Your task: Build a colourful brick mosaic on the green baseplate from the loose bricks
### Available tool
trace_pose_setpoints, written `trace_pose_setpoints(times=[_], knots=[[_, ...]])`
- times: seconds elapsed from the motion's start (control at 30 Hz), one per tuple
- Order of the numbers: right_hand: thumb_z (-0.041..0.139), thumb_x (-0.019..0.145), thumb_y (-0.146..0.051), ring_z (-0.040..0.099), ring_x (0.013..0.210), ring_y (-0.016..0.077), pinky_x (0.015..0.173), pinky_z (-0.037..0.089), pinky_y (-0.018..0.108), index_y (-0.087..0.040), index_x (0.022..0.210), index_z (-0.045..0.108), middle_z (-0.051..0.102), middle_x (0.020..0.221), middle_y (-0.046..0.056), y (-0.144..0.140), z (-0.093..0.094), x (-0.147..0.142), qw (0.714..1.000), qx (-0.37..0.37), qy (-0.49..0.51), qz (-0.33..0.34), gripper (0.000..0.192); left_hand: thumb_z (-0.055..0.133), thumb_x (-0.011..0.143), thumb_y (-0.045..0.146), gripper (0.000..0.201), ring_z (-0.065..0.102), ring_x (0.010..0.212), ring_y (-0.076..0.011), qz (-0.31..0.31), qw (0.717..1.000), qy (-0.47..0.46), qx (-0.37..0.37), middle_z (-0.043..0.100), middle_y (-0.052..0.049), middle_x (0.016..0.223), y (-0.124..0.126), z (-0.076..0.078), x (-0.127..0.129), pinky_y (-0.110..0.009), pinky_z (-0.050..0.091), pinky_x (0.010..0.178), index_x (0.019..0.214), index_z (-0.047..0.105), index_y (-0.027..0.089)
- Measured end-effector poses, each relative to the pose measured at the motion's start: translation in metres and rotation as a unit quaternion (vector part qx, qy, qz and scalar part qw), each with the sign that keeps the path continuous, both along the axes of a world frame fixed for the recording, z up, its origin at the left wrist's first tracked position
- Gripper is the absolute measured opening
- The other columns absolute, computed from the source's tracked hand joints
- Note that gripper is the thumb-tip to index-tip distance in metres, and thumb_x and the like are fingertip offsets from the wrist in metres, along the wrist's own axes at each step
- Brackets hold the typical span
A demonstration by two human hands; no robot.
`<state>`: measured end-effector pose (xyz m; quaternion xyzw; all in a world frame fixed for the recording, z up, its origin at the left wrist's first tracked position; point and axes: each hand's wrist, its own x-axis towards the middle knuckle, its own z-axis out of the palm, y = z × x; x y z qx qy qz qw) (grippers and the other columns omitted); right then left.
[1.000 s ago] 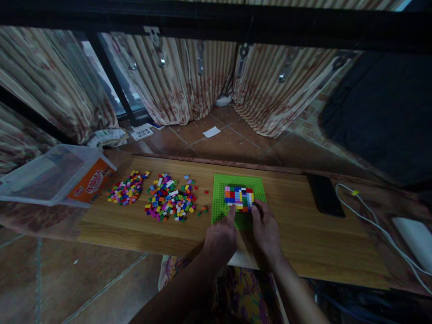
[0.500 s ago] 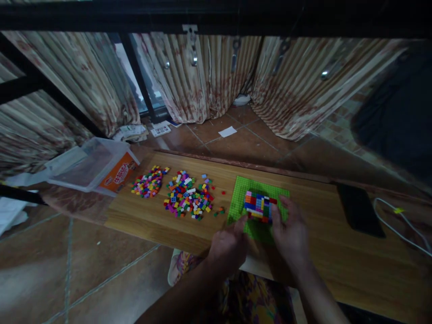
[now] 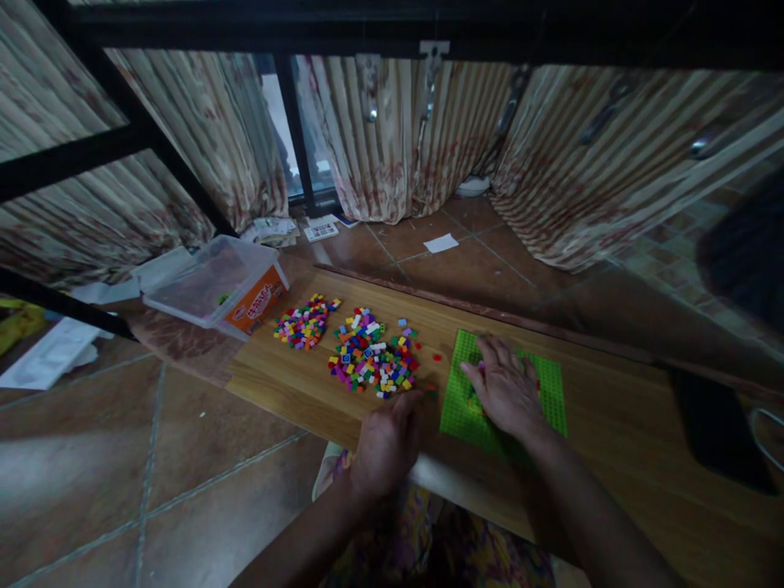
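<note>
My right hand (image 3: 505,388) lies flat, fingers spread, on the green baseplate (image 3: 548,392) on the table (image 3: 612,425), my left hand (image 3: 385,441) loosely curled beside the brick pile (image 3: 373,363), box label (image 3: 257,298) unreadable

The near strip of the desk (image 3: 294,392), between its front edge and the brick piles, lies bare and gives open passage from the left. The larger brick pile (image 3: 373,363) and the smaller brick pile (image 3: 305,322) sit side by side with a narrow bare gap between them. Behind them a clear plastic box (image 3: 214,284) blocks the far left corner. The right hand (image 3: 505,384) lies flat over the green baseplate (image 3: 548,400), covering its middle. Right of the baseplate the wood is free up to a dark phone (image 3: 716,429).
</note>
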<state>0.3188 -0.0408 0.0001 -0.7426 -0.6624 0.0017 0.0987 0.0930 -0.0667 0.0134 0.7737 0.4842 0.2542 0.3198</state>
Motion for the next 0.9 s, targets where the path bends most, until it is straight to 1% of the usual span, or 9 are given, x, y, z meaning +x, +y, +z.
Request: trace_pose_setpoints(times=[0.1, 0.2, 0.27, 0.3, 0.37, 0.43, 0.53, 0.7, 0.9], knots=[[0.033, 0.095, -0.046, 0.036, 0.129, 0.0313, 0.102, 0.028, 0.053, -0.015, 0.133, 0.045, 0.047, 0.137, 0.016, -0.003, 0.008, -0.005, 0.999, 0.046, -0.004, 0.011, 0.05, 0.045, 0.091, 0.024, 0.025, 0.066, 0.085, -0.0153, 0.01, 1.0, -0.002, 0.004, 0.069, -0.006, 0.1, 0.004, -0.002, -0.009, -0.025, 0.051, 0.074, 0.113, 0.056, 0.021], [0.041, 0.093, -0.04, 0.047, 0.113, 0.0289, 0.095, 0.035, 0.045, -0.016, 0.12, 0.057, 0.06, 0.12, 0.013, -0.006, 0.017, -0.027, 0.996, 0.09, 0.019, 0.017, 0.039, 0.044, 0.092, 0.026, 0.024, 0.065, 0.084, -0.0151, 0.015, 1.0, -0.008, 0.004, 0.069, -0.007, 0.097, 0.006, -0.005, -0.017, -0.024, 0.051, 0.072, 0.112, 0.057, 0.02], [0.046, 0.091, -0.035, 0.052, 0.101, 0.0267, 0.089, 0.038, 0.041, -0.02, 0.11, 0.062, 0.065, 0.105, 0.009, -0.005, 0.022, -0.049, 0.995, 0.08, 0.044, 0.029, 0.029, 0.045, 0.092, 0.025, 0.024, 0.065, 0.086, -0.0151, 0.009, 1.0, -0.016, 0.008, 0.069, -0.007, 0.097, 0.006, -0.006, -0.021, -0.024, 0.051, 0.073, 0.112, 0.057, 0.02], [0.048, 0.09, -0.034, 0.053, 0.098, 0.0259, 0.087, 0.038, 0.039, -0.02, 0.107, 0.063, 0.065, 0.102, 0.008, -0.003, 0.023, -0.06, 0.996, 0.068, 0.055, 0.036, 0.027, 0.045, 0.091, 0.025, 0.024, 0.065, 0.088, -0.0153, 0.005, 1.0, -0.02, 0.013, 0.068, -0.006, 0.099, 0.005, -0.007, -0.023, -0.024, 0.051, 0.075, 0.111, 0.057, 0.02], [0.053, 0.087, -0.03, 0.053, 0.095, 0.0247, 0.087, 0.038, 0.037, -0.02, 0.106, 0.064, 0.065, 0.098, 0.008, 0.003, 0.024, -0.08, 0.996, 0.039, 0.068, 0.035, 0.024, 0.046, 0.091, 0.024, 0.024, 0.064, 0.091, -0.0156, -0.001, 0.999, -0.026, 0.024, 0.068, -0.006, 0.101, 0.005, -0.008, -0.025, -0.025, 0.051, 0.078, 0.111, 0.057, 0.02], [0.056, 0.084, -0.026, 0.054, 0.095, 0.0241, 0.087, 0.039, 0.036, -0.019, 0.103, 0.065, 0.064, 0.097, 0.008, 0.01, 0.022, -0.093, 0.997, 0.009, 0.071, 0.021, 0.022, 0.047, 0.09, 0.022, 0.023, 0.064, 0.091, -0.0154, -0.002, 0.999, -0.034, 0.031, 0.068, -0.006, 0.101, 0.004, -0.009, -0.027, -0.026, 0.051, 0.079, 0.11, 0.058, 0.02], [0.058, 0.083, -0.026, 0.056, 0.096, 0.0229, 0.085, 0.039, 0.033, -0.019, 0.099, 0.065, 0.063, 0.097, 0.008, 0.018, 0.019, -0.1, 0.997, -0.021, 0.071, -0.001, 0.019, 0.047, 0.09, 0.021, 0.022, 0.064, 0.091, -0.0149, -0.003, 0.998, -0.046, 0.038, 0.068, -0.006, 0.101, 0.005, -0.012, -0.029, -0.025, 0.051, 0.08, 0.109, 0.059, 0.019], [0.053, 0.087, -0.026, 0.058, 0.092, 0.0206, 0.079, 0.041, 0.03, -0.021, 0.093, 0.064, 0.063, 0.094, 0.006, 0.023, 0.013, -0.104, 0.997, -0.046, 0.058, -0.023, 0.013, 0.048, 0.089, 0.021, 0.022, 0.064, 0.092, -0.0147, -0.004, 0.998, -0.049, 0.041, 0.068, -0.006, 0.101, 0.006, -0.016, -0.028, -0.025, 0.051, 0.081, 0.108, 0.059, 0.019], [0.047, 0.091, -0.018, 0.059, 0.087, 0.0195, 0.075, 0.042, 0.029, -0.02, 0.093, 0.061, 0.064, 0.091, 0.007, 0.017, 0.013, -0.106, 0.999, -0.023, 0.018, -0.016, 0.014, 0.047, 0.089, 0.021, 0.022, 0.064, 0.09, -0.0151, 0.001, 0.998, -0.046, 0.034, 0.068, -0.006, 0.1, 0.007, -0.015, -0.027, -0.025, 0.051, 0.079, 0.108, 0.059, 0.02]])
